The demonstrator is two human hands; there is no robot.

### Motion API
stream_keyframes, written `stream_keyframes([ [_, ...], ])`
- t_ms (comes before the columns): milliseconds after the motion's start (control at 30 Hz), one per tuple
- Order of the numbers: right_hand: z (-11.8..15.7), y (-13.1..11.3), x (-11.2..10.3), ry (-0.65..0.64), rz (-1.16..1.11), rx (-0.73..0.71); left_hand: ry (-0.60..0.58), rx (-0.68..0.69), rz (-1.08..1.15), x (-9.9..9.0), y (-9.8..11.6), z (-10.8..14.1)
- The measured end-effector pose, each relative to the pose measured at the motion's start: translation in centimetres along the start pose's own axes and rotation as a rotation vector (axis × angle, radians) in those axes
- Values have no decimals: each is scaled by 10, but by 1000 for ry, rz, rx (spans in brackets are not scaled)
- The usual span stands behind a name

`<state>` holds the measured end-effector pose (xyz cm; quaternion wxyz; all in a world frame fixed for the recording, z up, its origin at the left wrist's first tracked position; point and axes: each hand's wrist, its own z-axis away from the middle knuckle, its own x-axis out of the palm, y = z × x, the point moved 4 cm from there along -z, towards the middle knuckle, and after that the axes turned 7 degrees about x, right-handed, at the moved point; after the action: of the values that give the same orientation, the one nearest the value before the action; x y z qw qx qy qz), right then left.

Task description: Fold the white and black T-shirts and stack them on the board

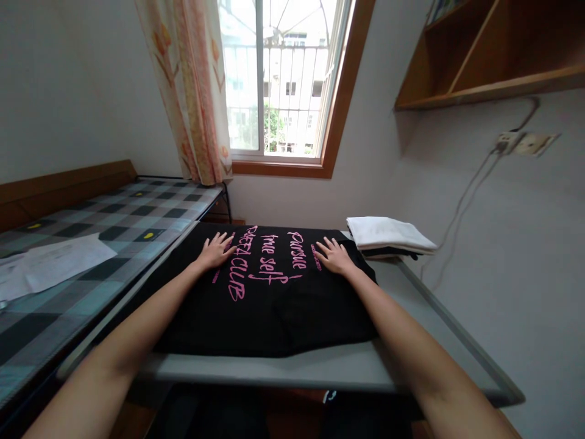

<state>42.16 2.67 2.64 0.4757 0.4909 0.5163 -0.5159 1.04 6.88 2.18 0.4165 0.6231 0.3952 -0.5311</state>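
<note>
A black shirt (pixel 256 323) with pink lettering lies spread over a grey table (pixel 274 369). On its left part, beside the lettering, my left hand (pixel 216 250) rests palm down with the fingers spread. My right hand (pixel 336 256) lies flat on the shirt's right part, by a small line of pink print, its fingers apart too. Neither hand grips the cloth. Some soft wrinkles show in the shirt near its lower right.
Folded white and black cloths (pixel 390 235) are stacked at the table's back right corner. To the left is a bed with a checked cover (pixel 150 210) and papers (pixel 64 262). A wall shelf (pixel 493 85) hangs at the upper right, above a socket (pixel 532 144) with cables.
</note>
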Motion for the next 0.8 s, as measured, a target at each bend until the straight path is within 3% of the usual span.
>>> stream_keyframes([
  [100,-1,4,15,-76,2,0,-35,11,25,13,2,-6],
  [233,2,6,23,-74,9,8,-58,12,21,19,-2,-4],
  [800,27,6,22,-51,74,7,-71,28,-11,19,0,18],
])
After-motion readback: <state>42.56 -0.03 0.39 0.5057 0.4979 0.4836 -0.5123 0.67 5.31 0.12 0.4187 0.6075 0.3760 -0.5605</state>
